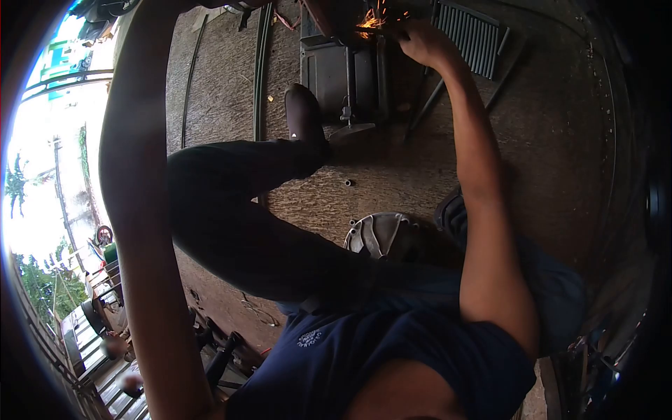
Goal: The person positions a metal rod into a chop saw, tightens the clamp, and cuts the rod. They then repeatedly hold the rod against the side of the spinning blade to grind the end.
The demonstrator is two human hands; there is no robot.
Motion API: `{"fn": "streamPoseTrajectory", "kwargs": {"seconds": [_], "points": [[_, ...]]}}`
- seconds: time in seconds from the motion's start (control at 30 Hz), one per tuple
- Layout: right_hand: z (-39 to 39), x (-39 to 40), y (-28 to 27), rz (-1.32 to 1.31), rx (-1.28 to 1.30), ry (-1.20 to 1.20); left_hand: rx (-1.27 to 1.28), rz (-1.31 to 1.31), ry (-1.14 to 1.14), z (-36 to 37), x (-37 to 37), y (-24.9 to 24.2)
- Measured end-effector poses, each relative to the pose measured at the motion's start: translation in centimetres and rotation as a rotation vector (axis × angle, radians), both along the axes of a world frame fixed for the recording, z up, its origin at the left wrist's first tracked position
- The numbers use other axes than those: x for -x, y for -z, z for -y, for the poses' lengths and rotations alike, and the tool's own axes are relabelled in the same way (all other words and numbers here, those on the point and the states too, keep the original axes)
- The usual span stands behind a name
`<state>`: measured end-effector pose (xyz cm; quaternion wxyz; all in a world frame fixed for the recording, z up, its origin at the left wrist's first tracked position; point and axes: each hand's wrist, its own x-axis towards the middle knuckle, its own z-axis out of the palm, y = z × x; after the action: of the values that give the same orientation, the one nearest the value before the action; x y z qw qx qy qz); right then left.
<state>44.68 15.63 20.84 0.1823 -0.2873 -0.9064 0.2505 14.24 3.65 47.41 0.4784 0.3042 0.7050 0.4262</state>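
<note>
Looks like a cut-off saw (329, 73) straight ahead, just past the left shoe (303, 115). Closer in with the right hand (428, 45), fingers curled right beside the sparks (371, 24), grip too dark to read. Can't tell how open the left hand (192, 3) is, or what's in it: cropped at top.

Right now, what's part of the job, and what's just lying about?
In use, by the look of it:
right hand
orange sparks beside it
dark, boxy metal stand near them

Apparently lying about:
grey slatted metal panel
long, thin metal bars
round, ribbed silvery metal piece
</note>
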Motion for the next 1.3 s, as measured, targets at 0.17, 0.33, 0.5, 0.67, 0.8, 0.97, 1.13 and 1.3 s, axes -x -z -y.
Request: {"fn": "streamPoseTrajectory", "kwargs": {"seconds": [0.17,0.33,0.5,0.67,0.8,0.97,1.13,1.3], "points": [[0.2,0.0,-0.1,0.006,-0.005,0.011,-0.003,-0.004,0.022,0.2,0.0,-0.1],[0.9,-0.1,-1.3,0.013,-0.032,0.012,-0.006,-0.007,0.040,0.1,0.2,-0.2],[1.3,-0.4,-2.5,-0.008,-0.065,0.005,-0.011,-0.012,0.055,0.2,0.6,-0.4],[1.7,-0.3,-3.4,-0.005,-0.047,0.006,-0.016,-0.015,0.071,0.2,1.0,-0.5],[1.6,-0.2,-2.6,0.013,-0.061,0.022,-0.018,-0.017,0.085,0.2,1.1,-0.5],[1.4,0.2,-1.9,0.077,-0.093,0.054,-0.021,-0.018,0.103,0.1,1.3,-0.6],[1.3,0.2,-2.0,0.099,-0.056,0.051,-0.026,-0.021,0.122,0.0,1.5,-0.7],[1.9,-0.2,-3.1,0.072,-0.062,0.059,-0.030,-0.021,0.141,-0.1,1.6,-0.7]]}}
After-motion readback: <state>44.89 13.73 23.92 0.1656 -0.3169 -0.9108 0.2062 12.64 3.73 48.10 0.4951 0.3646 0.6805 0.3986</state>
